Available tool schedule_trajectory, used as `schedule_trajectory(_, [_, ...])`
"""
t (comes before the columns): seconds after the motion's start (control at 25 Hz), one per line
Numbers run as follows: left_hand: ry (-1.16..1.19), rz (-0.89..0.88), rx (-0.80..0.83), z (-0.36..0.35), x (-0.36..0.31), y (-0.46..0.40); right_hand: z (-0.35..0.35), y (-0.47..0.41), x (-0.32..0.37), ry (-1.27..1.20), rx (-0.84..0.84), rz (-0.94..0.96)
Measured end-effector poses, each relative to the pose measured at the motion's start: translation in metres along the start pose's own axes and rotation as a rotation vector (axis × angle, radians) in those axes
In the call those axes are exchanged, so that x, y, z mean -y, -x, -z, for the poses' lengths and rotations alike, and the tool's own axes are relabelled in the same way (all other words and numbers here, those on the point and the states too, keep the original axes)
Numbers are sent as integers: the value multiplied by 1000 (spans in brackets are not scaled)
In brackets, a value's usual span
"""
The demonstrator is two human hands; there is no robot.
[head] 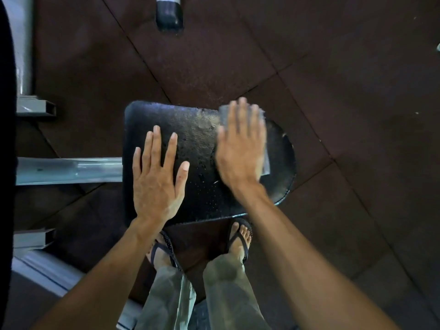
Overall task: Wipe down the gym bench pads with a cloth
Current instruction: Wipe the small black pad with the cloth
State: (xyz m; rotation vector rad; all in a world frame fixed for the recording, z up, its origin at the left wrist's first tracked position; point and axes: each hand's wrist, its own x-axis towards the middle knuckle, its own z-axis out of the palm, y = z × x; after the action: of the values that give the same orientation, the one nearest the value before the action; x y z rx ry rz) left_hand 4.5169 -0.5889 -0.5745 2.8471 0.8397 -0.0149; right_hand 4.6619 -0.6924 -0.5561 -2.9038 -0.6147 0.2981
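A black bench pad [200, 139] lies below me, its surface wet and shiny. My left hand [157, 179] rests flat on the pad's left half, fingers straight and spread. My right hand [240, 146] presses flat on a grey cloth [265, 163] at the pad's right side; the hand is blurred by motion. Only the cloth's edges show past the fingertips and along the hand's right side; the rest is hidden under the palm.
A grey metal frame bar [69, 170] runs left from the pad. More grey frame tubes [35, 108] stand at the left edge, and a black-capped post [169, 15] at the top. Dark rubber floor tiles [333, 91] surround the pad. My sandalled feet [238, 241] stand just below it.
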Motion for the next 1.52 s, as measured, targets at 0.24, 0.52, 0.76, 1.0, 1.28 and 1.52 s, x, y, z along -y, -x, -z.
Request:
schedule_trajectory(0.24, [47, 9, 1, 4, 2, -3, 2, 111, -58, 161, 133, 419])
schedule_trajectory(0.52, [34, 10, 0, 1, 0, -2, 4, -4, -5, -8, -25, 36])
schedule_trajectory(0.76, [54, 5, -4, 1, 4, -3, -2, 116, -49, 162, 107, 461])
schedule_trajectory(1.0, [31, 18, 19, -1, 1, -2, 12, 15, -52, 8, -31, 0])
schedule_trajectory(1.28, [90, 23, 37, 8, 0, -4, 1, 69, 15, -284, 119, 270])
schedule_trajectory(1.52, [158, 134, 82, 22, -83, -7, 12, 26, -84, -53, -29, 37])
